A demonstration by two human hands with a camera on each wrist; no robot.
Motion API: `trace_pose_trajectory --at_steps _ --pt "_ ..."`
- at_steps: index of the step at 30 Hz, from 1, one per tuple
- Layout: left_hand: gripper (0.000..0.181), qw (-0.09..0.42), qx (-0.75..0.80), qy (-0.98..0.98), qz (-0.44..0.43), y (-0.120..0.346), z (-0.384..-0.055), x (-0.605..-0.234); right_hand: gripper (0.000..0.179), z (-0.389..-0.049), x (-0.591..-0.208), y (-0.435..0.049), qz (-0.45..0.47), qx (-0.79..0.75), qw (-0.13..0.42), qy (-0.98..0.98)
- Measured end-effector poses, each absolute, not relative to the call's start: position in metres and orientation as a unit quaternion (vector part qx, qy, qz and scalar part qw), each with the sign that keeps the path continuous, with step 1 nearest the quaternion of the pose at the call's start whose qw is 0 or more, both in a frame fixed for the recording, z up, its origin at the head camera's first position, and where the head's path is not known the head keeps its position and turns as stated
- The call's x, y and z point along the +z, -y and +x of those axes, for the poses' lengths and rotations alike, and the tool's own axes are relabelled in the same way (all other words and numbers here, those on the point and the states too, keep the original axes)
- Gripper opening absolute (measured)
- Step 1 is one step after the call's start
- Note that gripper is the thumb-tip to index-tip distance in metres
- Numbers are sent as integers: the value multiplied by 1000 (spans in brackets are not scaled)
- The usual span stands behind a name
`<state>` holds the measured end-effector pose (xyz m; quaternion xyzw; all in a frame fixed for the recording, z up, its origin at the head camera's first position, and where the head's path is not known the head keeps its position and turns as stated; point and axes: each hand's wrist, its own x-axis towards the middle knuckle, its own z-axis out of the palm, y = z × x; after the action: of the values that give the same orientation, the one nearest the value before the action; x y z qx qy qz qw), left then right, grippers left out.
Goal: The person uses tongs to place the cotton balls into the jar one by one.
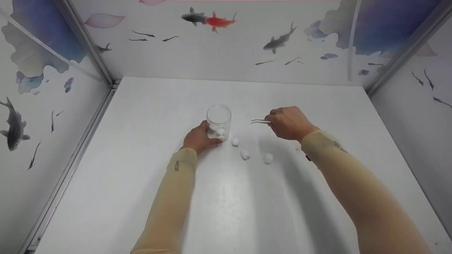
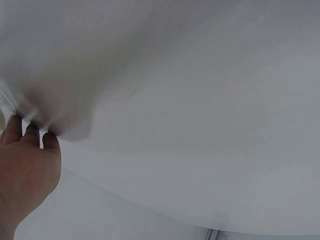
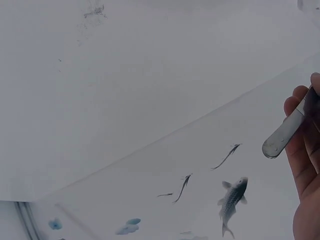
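Observation:
A clear plastic jar (image 1: 219, 116) stands upright on the white table with white cotton balls (image 1: 220, 132) at its bottom. My left hand (image 1: 197, 139) grips the jar low down, thumb at the near side and fingers behind. To the right of the jar, my right hand (image 1: 291, 123) holds metal tweezers (image 1: 260, 121) above the table, their tips pointing left at the jar with nothing between them. The rounded end of the tweezers (image 3: 285, 135) shows in the right wrist view. Three loose cotton balls (image 1: 245, 154) lie on the table between the hands.
White panels printed with fish (image 1: 277, 42) wall in the table (image 1: 106, 176) at the back and both sides. Metal frame posts (image 1: 84, 38) stand at the back corners. A small dark mark (image 3: 94, 11) shows on the table in the right wrist view.

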<state>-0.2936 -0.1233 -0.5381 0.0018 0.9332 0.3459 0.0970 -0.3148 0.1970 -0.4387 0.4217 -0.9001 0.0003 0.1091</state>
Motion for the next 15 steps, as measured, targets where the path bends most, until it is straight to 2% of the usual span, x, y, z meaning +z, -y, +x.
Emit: trace_pose_trajectory --at_steps 15 --pt "94 98 347 -933 5 125 -294 -540 11 -312 -457 -192 427 7 102 899"
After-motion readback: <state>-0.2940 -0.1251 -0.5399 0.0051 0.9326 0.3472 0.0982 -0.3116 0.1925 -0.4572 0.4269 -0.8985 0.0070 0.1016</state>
